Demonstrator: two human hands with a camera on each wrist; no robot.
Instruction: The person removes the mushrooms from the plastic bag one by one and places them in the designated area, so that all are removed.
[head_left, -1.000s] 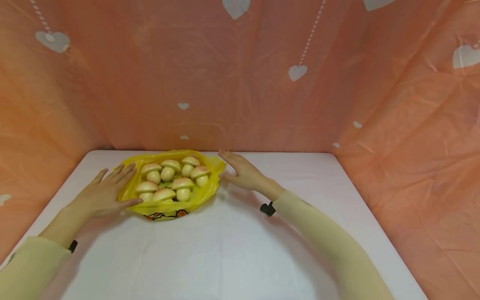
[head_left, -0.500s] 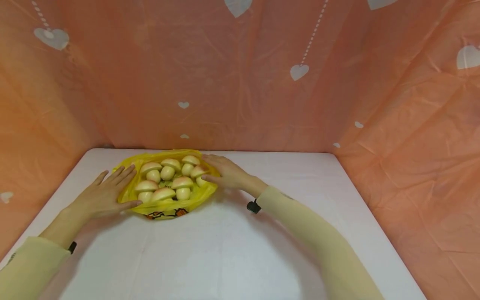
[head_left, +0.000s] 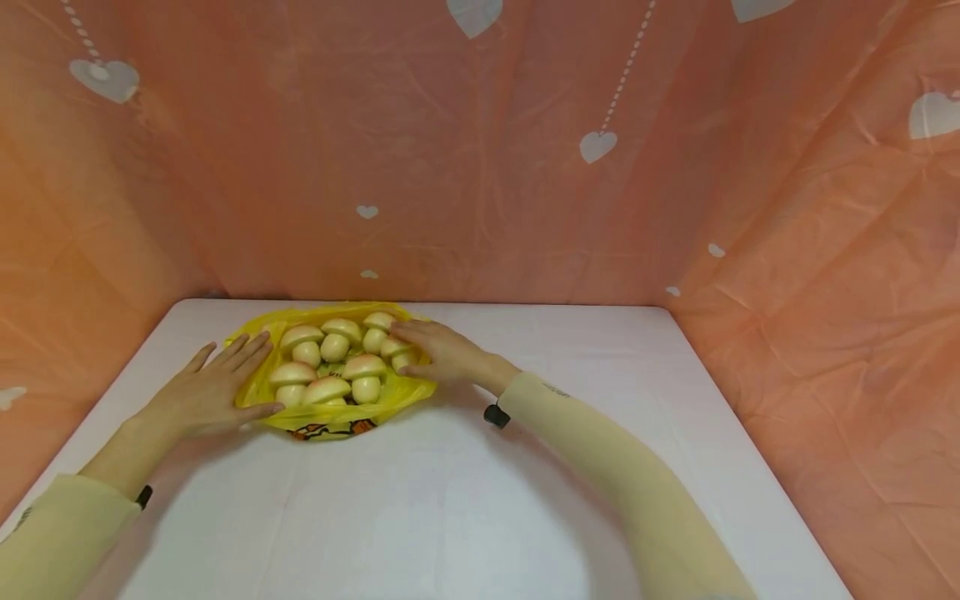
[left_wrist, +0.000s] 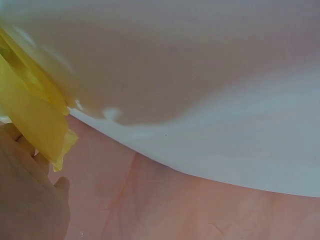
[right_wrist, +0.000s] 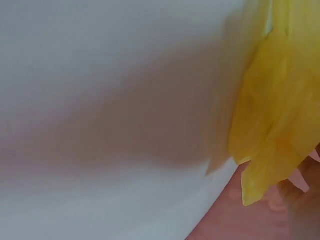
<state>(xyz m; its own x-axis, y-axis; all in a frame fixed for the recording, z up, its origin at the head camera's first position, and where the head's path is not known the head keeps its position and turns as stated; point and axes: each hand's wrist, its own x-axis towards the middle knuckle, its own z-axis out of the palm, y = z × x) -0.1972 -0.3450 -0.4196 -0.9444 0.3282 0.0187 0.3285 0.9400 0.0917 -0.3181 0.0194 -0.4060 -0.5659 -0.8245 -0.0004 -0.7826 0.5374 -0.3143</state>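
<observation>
A yellow plastic bag [head_left: 401, 398] lies spread on the table, its mouth facing up. Several cream mushrooms [head_left: 365, 389] with pinkish caps rest inside it. My left hand [head_left: 204, 393] rests on the bag's left rim, fingers straight and spread. On the other side, my right hand [head_left: 448, 354] lies over the right rim with extended fingers, their tips by the rightmost mushroom [head_left: 399, 358]; whether they touch it I cannot tell. Both wrist views catch folds of the bag beside part of the hand, the bag [left_wrist: 35, 115] at the left wrist and the bag [right_wrist: 280, 110] at the right.
The white table [head_left: 480, 500] has rounded far corners. A pink-orange cloth [head_left: 480, 167] with white hearts hangs behind it and at both sides. The bag sits near the table's far left edge. Dark straps [head_left: 497, 415] show at the wrists.
My right hand has moved left onto the bag's right rim, which has come inward, leaving the bag narrower on that side. The left hand has stayed almost still.
</observation>
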